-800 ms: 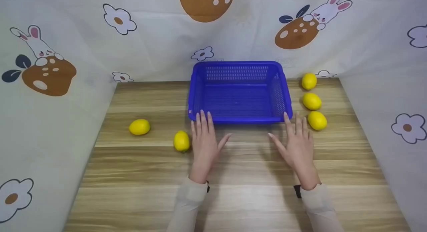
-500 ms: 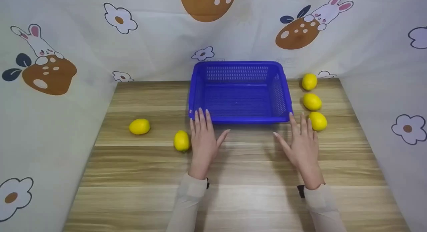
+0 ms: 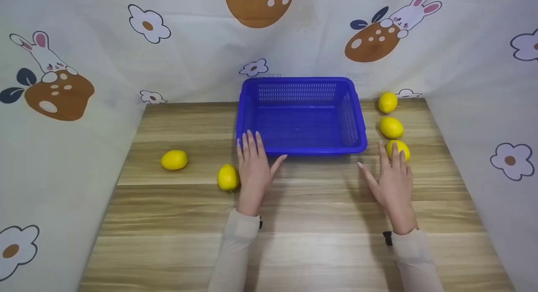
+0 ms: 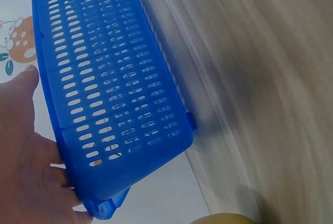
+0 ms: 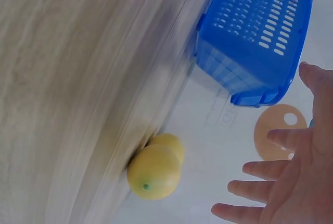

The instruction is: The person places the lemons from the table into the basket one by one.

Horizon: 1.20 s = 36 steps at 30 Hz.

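A blue plastic basket (image 3: 300,151) with slotted walls stands at the back of the wooden table, nothing inside it. My left hand (image 3: 253,172) is over its near left corner, fingers straight and thumb spread; the left wrist view shows the fingertips right at the rim. To the right of the basket, my right hand (image 3: 394,185) is spread with straight fingers, overlapping the nearest lemon (image 3: 401,151) in the head view. In the right wrist view that hand holds nothing, and a lemon (image 5: 154,172) sits apart from its fingers.
Two more lemons line up behind on the right, a middle one (image 3: 391,127) and a far one (image 3: 387,102). On the left lie a lemon (image 3: 228,177) beside my left hand and another lemon (image 3: 174,160) farther out. A patterned cloth (image 3: 201,52) hangs around the table.
My right hand has moved right, from the basket's near right corner to over the nearest lemon. My left hand has slid slightly forward over the rim. Basket and lemons stay put.
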Each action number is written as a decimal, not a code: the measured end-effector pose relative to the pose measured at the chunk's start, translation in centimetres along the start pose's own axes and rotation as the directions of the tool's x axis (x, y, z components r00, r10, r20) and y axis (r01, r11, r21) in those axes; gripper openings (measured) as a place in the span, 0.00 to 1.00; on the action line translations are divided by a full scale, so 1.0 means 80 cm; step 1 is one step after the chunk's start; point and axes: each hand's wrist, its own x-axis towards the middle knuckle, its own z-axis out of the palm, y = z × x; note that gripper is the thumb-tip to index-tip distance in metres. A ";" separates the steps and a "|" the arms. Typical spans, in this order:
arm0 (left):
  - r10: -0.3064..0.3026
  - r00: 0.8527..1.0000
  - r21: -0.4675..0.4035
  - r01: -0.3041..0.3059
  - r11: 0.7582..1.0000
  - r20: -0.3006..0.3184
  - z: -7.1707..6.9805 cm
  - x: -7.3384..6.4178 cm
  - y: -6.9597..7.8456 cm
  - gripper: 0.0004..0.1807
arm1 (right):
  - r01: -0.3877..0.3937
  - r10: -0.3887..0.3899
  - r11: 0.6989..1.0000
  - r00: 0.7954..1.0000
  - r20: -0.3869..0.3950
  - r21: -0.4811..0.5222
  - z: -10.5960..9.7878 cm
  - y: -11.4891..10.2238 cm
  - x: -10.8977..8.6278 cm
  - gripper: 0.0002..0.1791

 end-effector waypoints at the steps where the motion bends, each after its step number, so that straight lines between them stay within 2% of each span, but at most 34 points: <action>1: 0.000 1.000 0.001 0.000 1.000 -0.005 0.000 0.001 0.000 0.56 | -0.003 0.003 1.000 1.000 0.000 0.000 0.000 0.002 0.001 0.48; 12: 0.015 0.998 0.001 -0.015 1.000 -0.065 0.004 0.013 -0.004 0.57 | -0.017 0.017 1.000 1.000 -0.025 0.011 -0.001 0.017 0.006 0.47; 18: -0.016 1.000 -0.001 0.016 1.000 0.003 -0.001 0.020 -0.006 0.58 | -0.030 0.031 0.999 0.998 -0.048 0.027 -0.002 0.026 0.012 0.47; 24: -0.044 0.997 -0.025 0.046 0.999 0.063 -0.004 0.024 -0.007 0.62 | -0.048 0.050 0.998 0.998 -0.035 0.038 -0.006 0.035 0.018 0.47; 36: -0.072 0.996 0.000 0.072 0.997 0.050 -0.002 0.027 -0.004 0.63 | -0.082 0.084 0.990 0.996 -0.012 0.113 -0.008 0.057 0.031 0.48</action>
